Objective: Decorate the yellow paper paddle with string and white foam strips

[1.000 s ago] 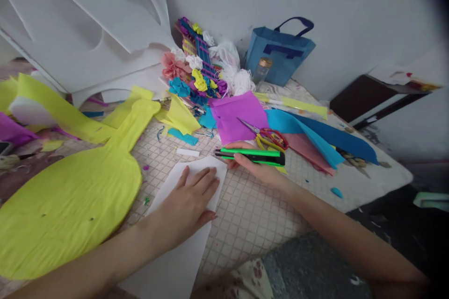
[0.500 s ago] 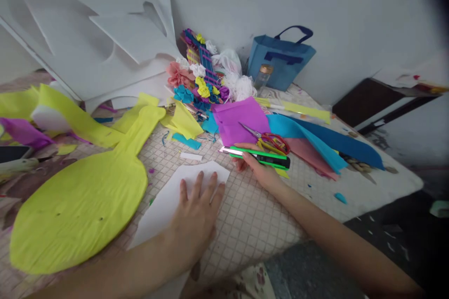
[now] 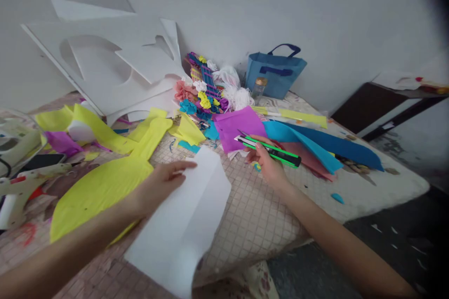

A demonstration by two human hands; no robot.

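My left hand (image 3: pixel 168 182) grips the left edge of a white foam or card sheet (image 3: pixel 189 224), which is tilted up off the table and has a crease across it. In my right hand (image 3: pixel 266 163) is a green and black utility knife (image 3: pixel 280 153), its blade pointing left. The knife is above the table, to the right of the sheet and in front of purple paper (image 3: pixel 238 126). A yellow-covered guitar-like shape (image 3: pixel 105 187) lies left of the sheet, partly behind my left forearm.
White cut boards (image 3: pixel 98 65) lean on the wall. Paper flowers (image 3: pixel 199 93), a jar (image 3: pixel 258 88) and a blue bag (image 3: pixel 275 74) stand at the back. Blue strips (image 3: pixel 336 149) lie right; a glue gun (image 3: pixel 24 191) lies far left.
My left hand has gone from lying flat on the white sheet to gripping its left edge, and the sheet has lifted. My right hand with the knife has moved slightly right and up.
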